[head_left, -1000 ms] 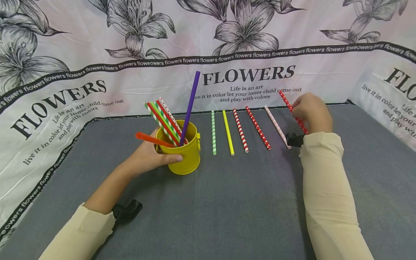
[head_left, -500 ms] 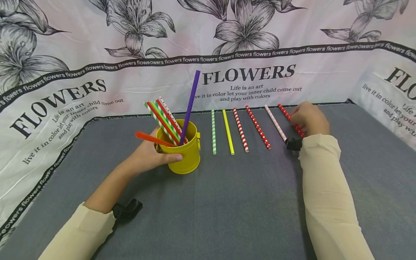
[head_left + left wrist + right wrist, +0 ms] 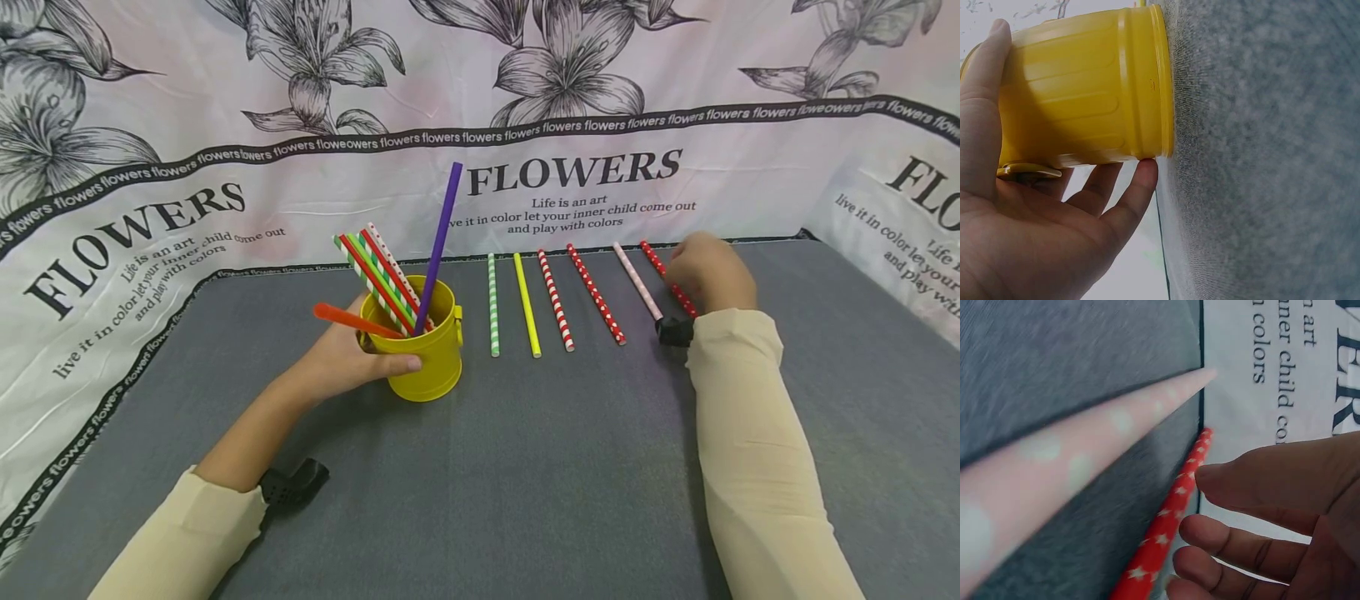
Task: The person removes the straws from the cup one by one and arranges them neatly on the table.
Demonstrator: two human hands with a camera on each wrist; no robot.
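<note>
My left hand [image 3: 337, 358] holds a small yellow bucket [image 3: 431, 375], thumb across its front and fingers behind; in the left wrist view the bucket's base [image 3: 1163, 81] meets the cloth. Several straws stand in it, among them a tall purple straw [image 3: 438, 250] and an orange straw [image 3: 352, 320] leaning left. At the right end of a row, my right hand [image 3: 712, 271] is at a red straw with white stars [image 3: 1163, 534], which lies on the cloth. Its thumb touches or overlaps the straw; the other fingertips sit beside it. A pink dotted straw [image 3: 637, 282] lies just left.
Also in the row are a green-striped straw [image 3: 492, 304], a yellow straw [image 3: 527, 306], a red-striped straw [image 3: 556, 300] and a red dotted straw [image 3: 596, 294]. Behind the grey cloth [image 3: 525, 475] rises a white floral backdrop [image 3: 360, 208].
My right hand lowered the red star straw from a raised tilt onto the cloth. Hand and straw then shifted slightly left, and the fingers loosened. The left hand and bucket stayed still.
</note>
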